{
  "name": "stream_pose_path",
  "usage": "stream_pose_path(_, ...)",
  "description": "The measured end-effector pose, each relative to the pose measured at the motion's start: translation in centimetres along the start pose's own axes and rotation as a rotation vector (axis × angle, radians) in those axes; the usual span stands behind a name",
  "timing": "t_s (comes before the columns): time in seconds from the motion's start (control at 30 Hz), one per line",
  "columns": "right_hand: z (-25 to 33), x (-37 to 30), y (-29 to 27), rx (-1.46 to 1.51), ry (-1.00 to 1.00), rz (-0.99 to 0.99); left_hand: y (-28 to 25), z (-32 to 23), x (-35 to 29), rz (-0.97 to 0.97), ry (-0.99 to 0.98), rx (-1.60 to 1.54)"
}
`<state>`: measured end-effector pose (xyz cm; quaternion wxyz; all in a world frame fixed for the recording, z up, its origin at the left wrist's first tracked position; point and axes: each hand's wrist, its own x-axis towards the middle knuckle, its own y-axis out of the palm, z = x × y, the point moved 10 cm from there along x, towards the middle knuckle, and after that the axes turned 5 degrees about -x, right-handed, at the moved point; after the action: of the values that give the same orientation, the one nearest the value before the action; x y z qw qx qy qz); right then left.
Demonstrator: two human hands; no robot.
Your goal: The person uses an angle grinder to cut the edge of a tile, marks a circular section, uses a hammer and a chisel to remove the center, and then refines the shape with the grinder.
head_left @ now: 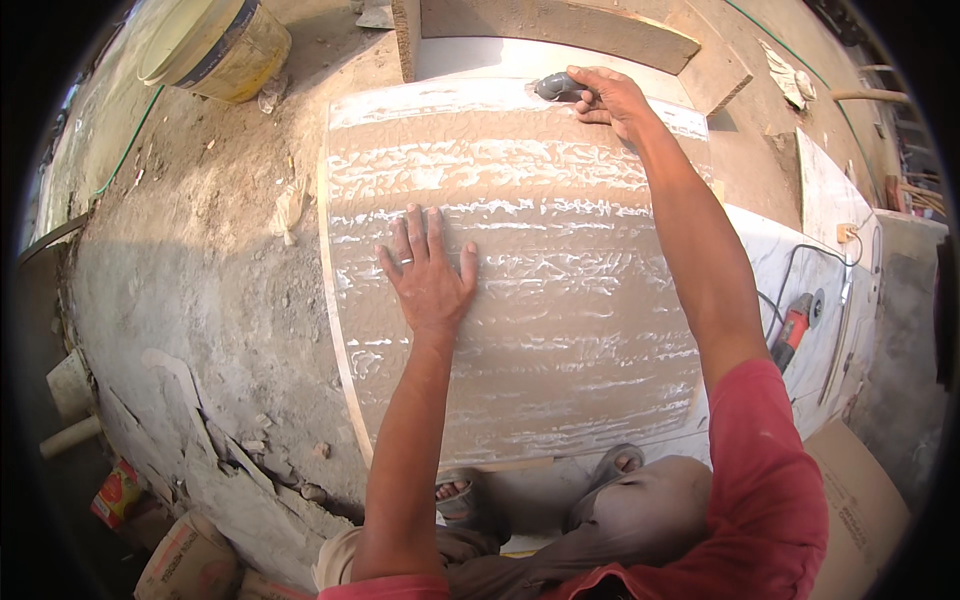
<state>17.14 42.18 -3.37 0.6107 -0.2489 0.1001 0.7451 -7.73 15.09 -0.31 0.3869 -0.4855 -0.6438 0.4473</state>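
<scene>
A large rectangular slab (560, 380) lies flat before me, its brownish face streaked with white bands. My left hand (428, 280) rests palm down near the slab's left side, fingers spread. With the right arm stretched out, my right hand (612, 100) grips a small dark grey rounded tool (558, 88) at the slab's far edge. The underside of this tool is hidden, so its exact kind cannot be made out. White, paler material covers the slab's far strip beneath the tool.
A dirty pale bucket (225, 60) stands far left on dusty ground. Wooden boards (560, 30) lie beyond the slab. To the right, a red angle grinder (793, 335) with its cord sits on white veined tiles (770, 250). Cardboard (860, 500) is near right; my sandalled feet are at the near edge.
</scene>
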Motion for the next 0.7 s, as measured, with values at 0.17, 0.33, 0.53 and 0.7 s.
stream_pose_path(0.17, 0.03, -0.14, -0.14, 0.012, 0.014, -0.022, 0.13, -0.08, 0.02, 0.009, -0.002, -0.016)
stream_pose_path(0.33, -0.06, 0.08, 0.08, 0.019, 0.012, 0.004, 0.21, -0.03, 0.04, 0.009, -0.007, -0.01)
stream_pose_path(0.53, -0.06, 0.03, -0.09, 0.0, 0.007, -0.021, 0.23, 0.02, 0.01, 0.017, -0.01, -0.016)
stream_pose_path(0.7, -0.13, 0.29, -0.21, -0.022, 0.03, -0.042, 0.27, -0.05, 0.01, 0.023, -0.01, -0.019)
